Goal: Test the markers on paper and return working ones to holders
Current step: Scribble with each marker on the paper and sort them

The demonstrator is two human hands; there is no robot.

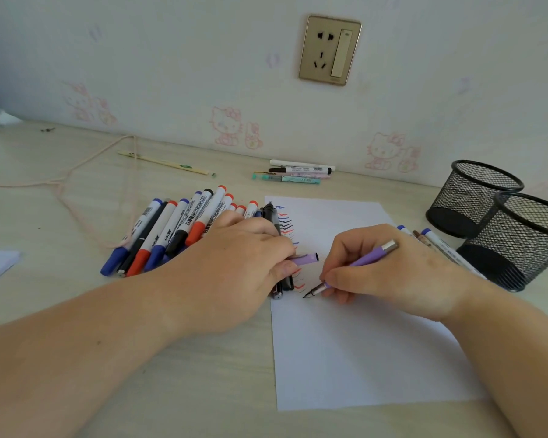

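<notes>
Head view: your right hand (389, 273) grips a lilac pen (356, 267), nib touching the white paper (361, 352) under a column of red, blue and black squiggles (290, 229). Your left hand (234, 270) pinches the lilac cap (306, 258) at the sheet's 9 o'clock edge. Progress: many strokes made, but both black mesh holders (475, 197) at 3 o'clock look empty. A heap of smooth plastic whiteboard markers (178, 229) waits at 10 o'clock; a few more pens (298, 172) lie at 12 o'clock by the wall.
</notes>
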